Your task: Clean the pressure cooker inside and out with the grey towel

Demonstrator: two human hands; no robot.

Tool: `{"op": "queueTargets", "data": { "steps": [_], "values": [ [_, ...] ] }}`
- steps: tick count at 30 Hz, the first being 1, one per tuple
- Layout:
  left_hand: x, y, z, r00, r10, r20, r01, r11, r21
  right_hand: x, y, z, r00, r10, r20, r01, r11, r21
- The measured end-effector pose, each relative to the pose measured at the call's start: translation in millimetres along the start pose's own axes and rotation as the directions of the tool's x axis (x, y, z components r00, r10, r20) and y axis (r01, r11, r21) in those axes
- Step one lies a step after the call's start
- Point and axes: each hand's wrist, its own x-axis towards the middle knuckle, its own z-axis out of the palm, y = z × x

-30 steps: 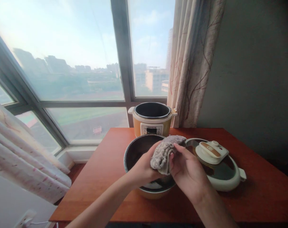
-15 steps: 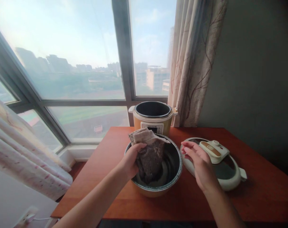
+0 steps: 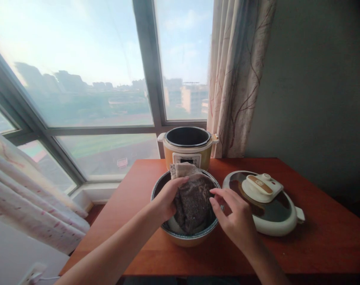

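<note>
My left hand [image 3: 169, 200] is closed around a folded cloth [image 3: 193, 198], pale on its top fold and dark grey-brown and damp-looking below. The cloth hangs inside the inner pot [image 3: 185, 237], which stands on the table with a speckled rim. My right hand [image 3: 235, 215] is over the pot's right rim. Its thumb and forefinger are apart, with their tips close beside the cloth's right edge; whether they touch it I cannot tell.
Behind the pot stands the cooker body [image 3: 188, 144] with a control panel. The round glass lid [image 3: 275, 213] with a white rim lies on the right of the reddish wooden table [image 3: 117, 221]. Windows and curtains [image 3: 236, 79] border the table's back and left.
My right hand has come left from beside the lid to the cloth's edge. The cloth, still in my left hand, sits more upright in the pot. The view has shifted slightly.
</note>
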Motion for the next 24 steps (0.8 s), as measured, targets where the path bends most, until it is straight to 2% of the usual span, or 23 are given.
{"op": "queueTargets", "data": {
  "steps": [4,7,8,10,12,13,14,16,17,18,20,21,22,24],
  "values": [
    [2.3,5.9,4.0,0.995,0.099,-0.003,-0.098,0.981,-0.167,0.0,-13.7,11.4,0.972,-0.147,0.183,0.142,0.989,0.037],
    [4.0,5.7,-0.2,0.981,0.187,-0.05,-0.194,0.952,-0.236,4.0,-12.5,21.1,0.962,-0.195,0.192,0.196,0.98,0.016],
    [3.4,4.9,-3.7,0.979,0.202,-0.039,-0.206,0.954,-0.218,6.7,-10.8,23.4,0.964,-0.2,0.178,0.199,0.98,0.021],
    [-0.6,3.4,-13.4,0.975,0.213,0.055,-0.208,0.974,-0.091,14.2,-7.4,25.3,0.976,-0.175,0.13,0.167,0.983,0.072],
    [-8.9,3.0,-23.7,0.962,0.202,0.183,-0.234,0.957,0.17,23.6,-5.2,23.8,0.992,-0.099,0.08,0.087,0.985,0.146],
    [-14.6,3.6,-27.9,0.95,0.205,0.236,-0.277,0.903,0.329,28.6,-5.1,22.2,0.997,-0.049,0.063,0.037,0.983,0.182],
    [-21.1,4.9,-30.7,0.934,0.228,0.274,-0.338,0.811,0.477,33.6,-5.8,20.4,0.998,0.0,0.056,-0.012,0.976,0.216],
    [-35.2,9.4,-31.6,0.878,0.365,0.31,-0.472,0.551,0.688,43.0,-9.7,17.5,0.994,0.062,0.092,-0.085,0.959,0.27],
    [-42.0,12.8,-29.8,0.821,0.475,0.316,-0.525,0.414,0.743,47.1,-12.9,16.8,0.989,0.067,0.131,-0.102,0.953,0.285],
    [-48.0,16.9,-27.1,0.744,0.584,0.323,-0.564,0.291,0.773,50.7,-16.7,16.6,0.983,0.052,0.177,-0.103,0.95,0.296],
    [-55.2,26.4,-21.1,0.6,0.711,0.365,-0.618,0.122,0.777,56.5,-24.7,17.3,0.96,-0.011,0.28,-0.08,0.947,0.311],
    [-55.5,31.2,-19.1,0.57,0.709,0.414,-0.653,0.085,0.752,58.7,-28.2,17.7,0.94,-0.048,0.338,-0.069,0.943,0.326],
    [-53.6,35.6,-18.1,0.577,0.662,0.478,-0.694,0.089,0.714,60.6,-30.9,18.0,0.915,-0.083,0.395,-0.067,0.934,0.352],
    [-44.3,42.4,-19.8,0.645,0.46,0.61,-0.745,0.204,0.635,64.0,-33.2,17.1,0.865,-0.132,0.484,-0.097,0.903,0.419]
  ]
}}
